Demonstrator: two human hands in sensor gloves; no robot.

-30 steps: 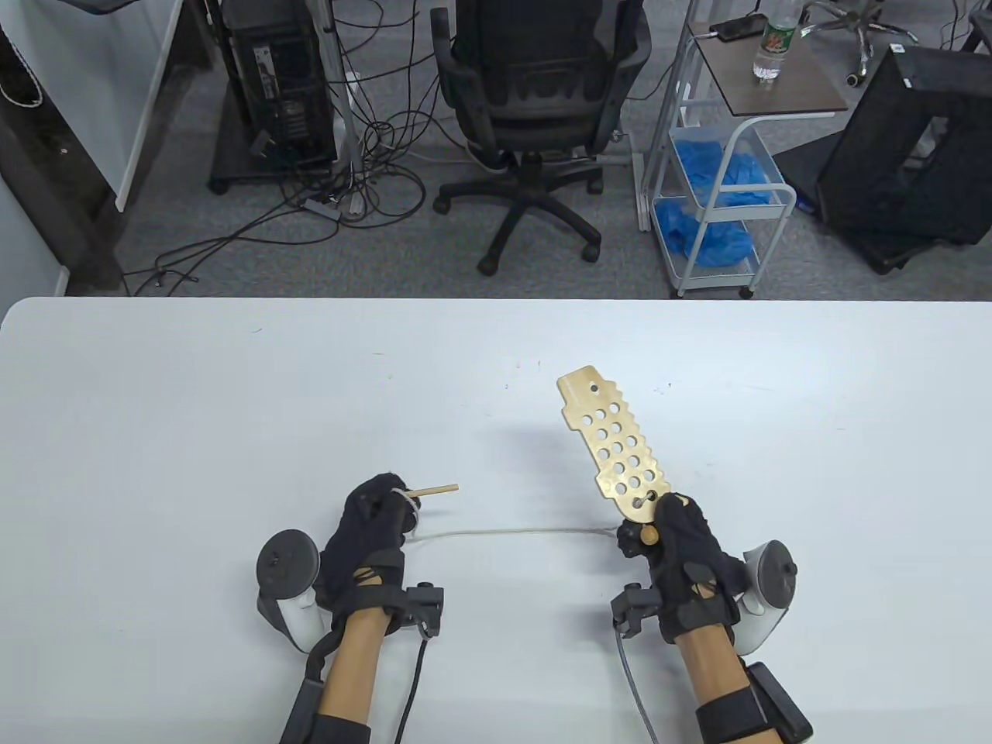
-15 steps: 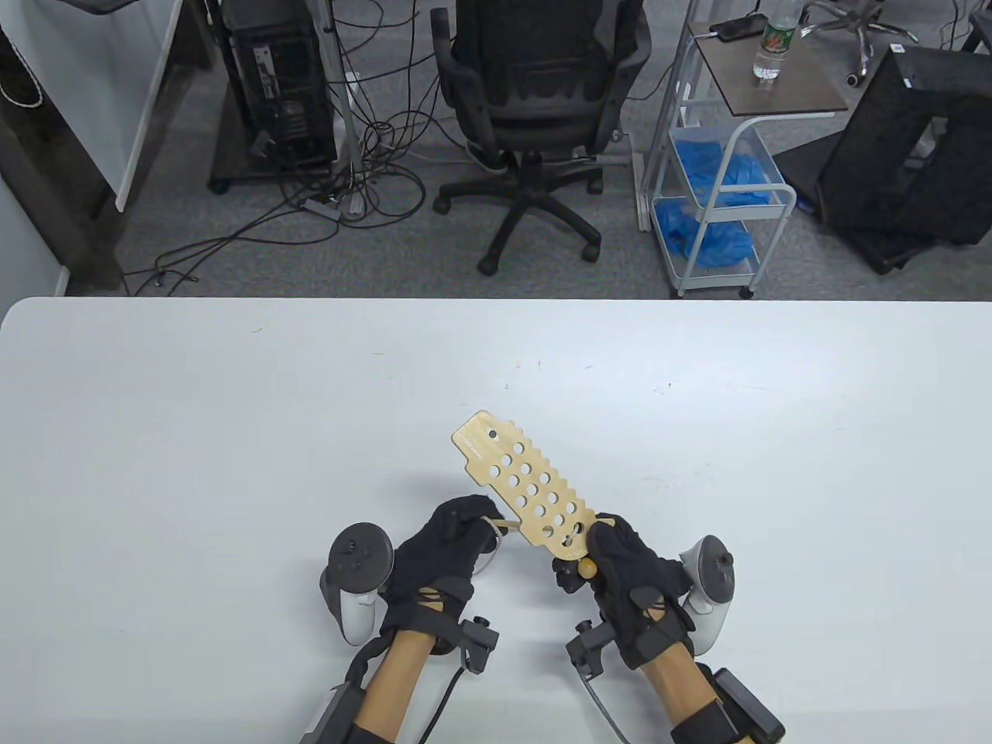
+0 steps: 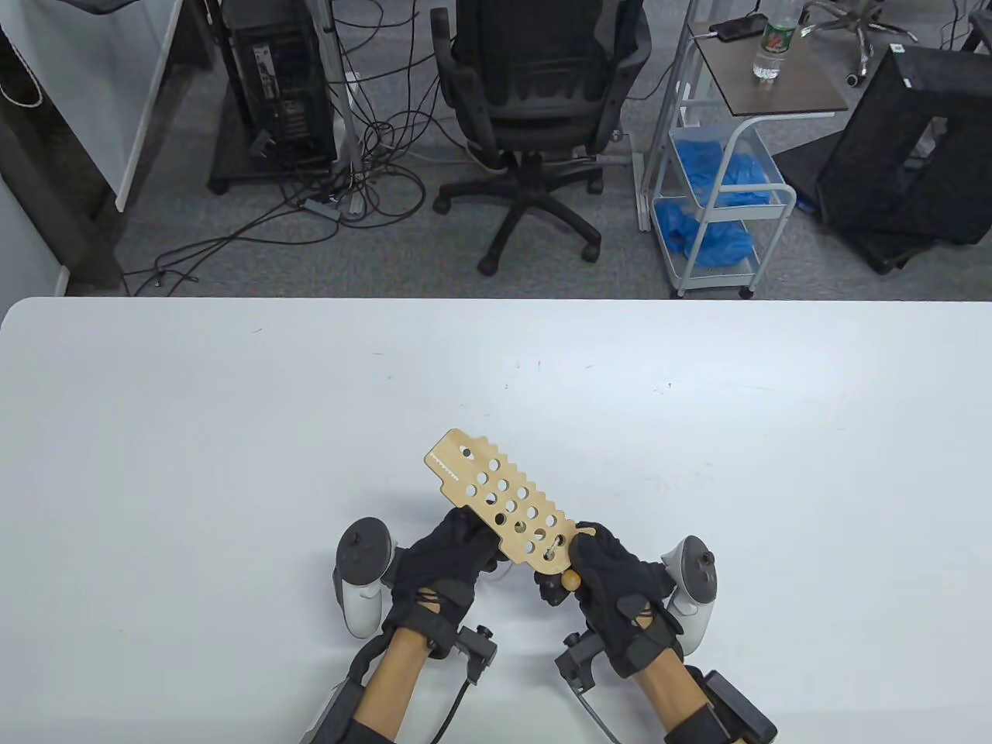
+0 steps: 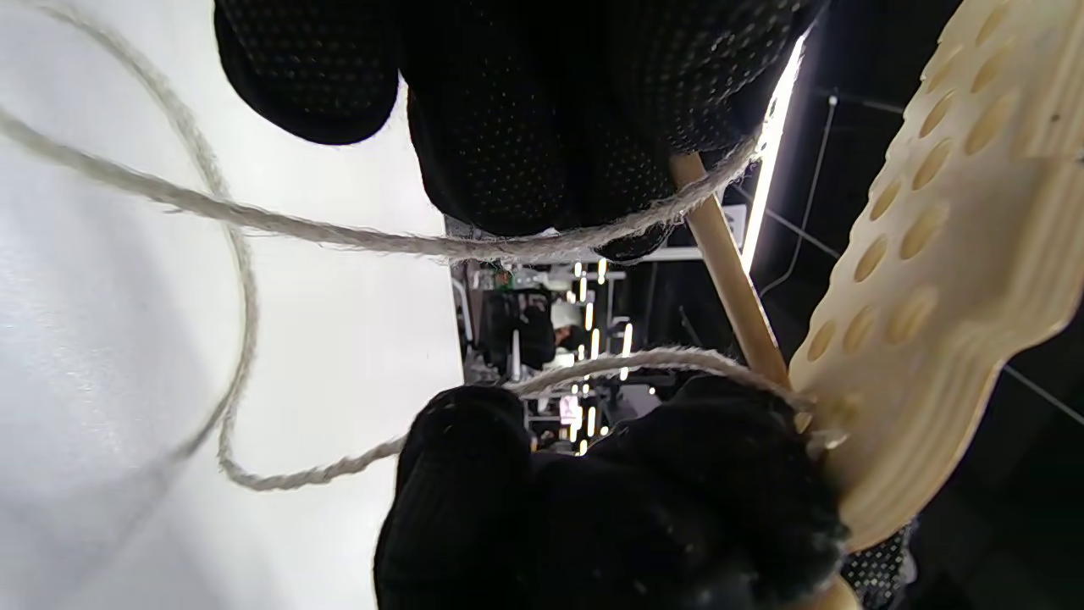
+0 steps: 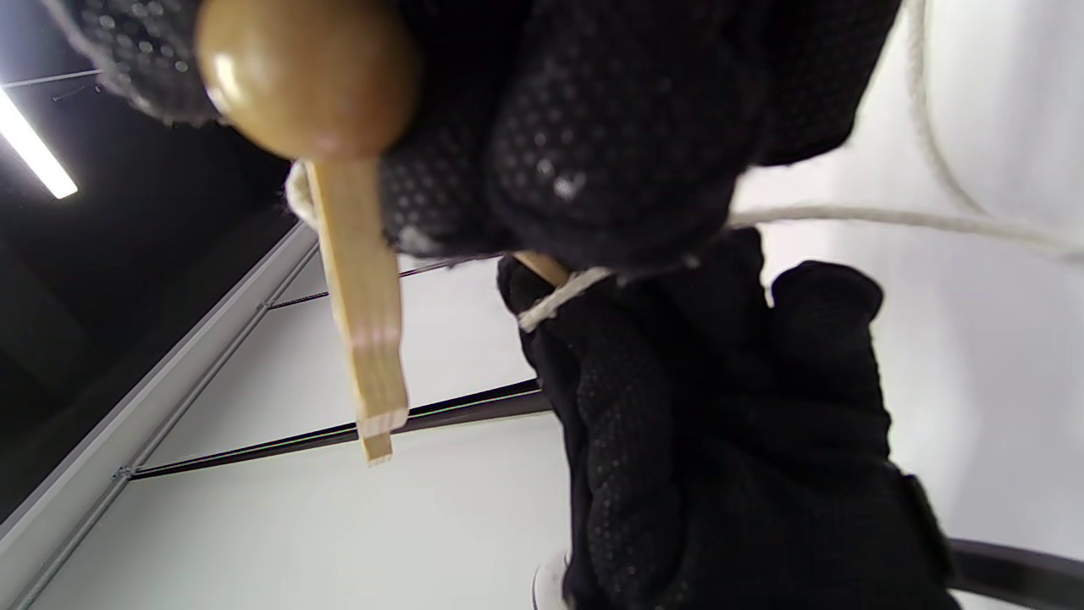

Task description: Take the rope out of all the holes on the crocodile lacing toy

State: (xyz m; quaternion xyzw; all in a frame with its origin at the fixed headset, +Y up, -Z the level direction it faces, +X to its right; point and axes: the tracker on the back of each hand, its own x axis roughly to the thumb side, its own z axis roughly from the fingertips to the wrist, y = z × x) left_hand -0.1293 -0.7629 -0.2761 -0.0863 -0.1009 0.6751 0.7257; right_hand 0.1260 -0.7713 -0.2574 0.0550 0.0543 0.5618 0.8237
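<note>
The wooden crocodile board (image 3: 496, 502), full of round holes, is held above the table with its head pointing up-left. My right hand (image 3: 603, 567) grips its tail end, next to a round wooden bead (image 3: 571, 580). My left hand (image 3: 453, 552) is under the board's left edge and pinches the wooden needle (image 4: 727, 258), with the rope (image 4: 339, 237) looped over its fingers. The needle's tip meets the board (image 4: 957, 254) near the tail holes. In the right wrist view the bead (image 5: 309, 76) sits at my fingertips, the board (image 5: 360, 322) is edge-on, and the rope (image 5: 889, 220) hangs slack.
The white table (image 3: 232, 434) spreads on all sides of the hands. An office chair (image 3: 535, 101) and a white cart with blue bags (image 3: 721, 201) stand on the floor beyond its far edge.
Both hands came together toward the table's middle front. The taut rope between them went slack. The board swung left and lower, and the needle now lies under the board's tail.
</note>
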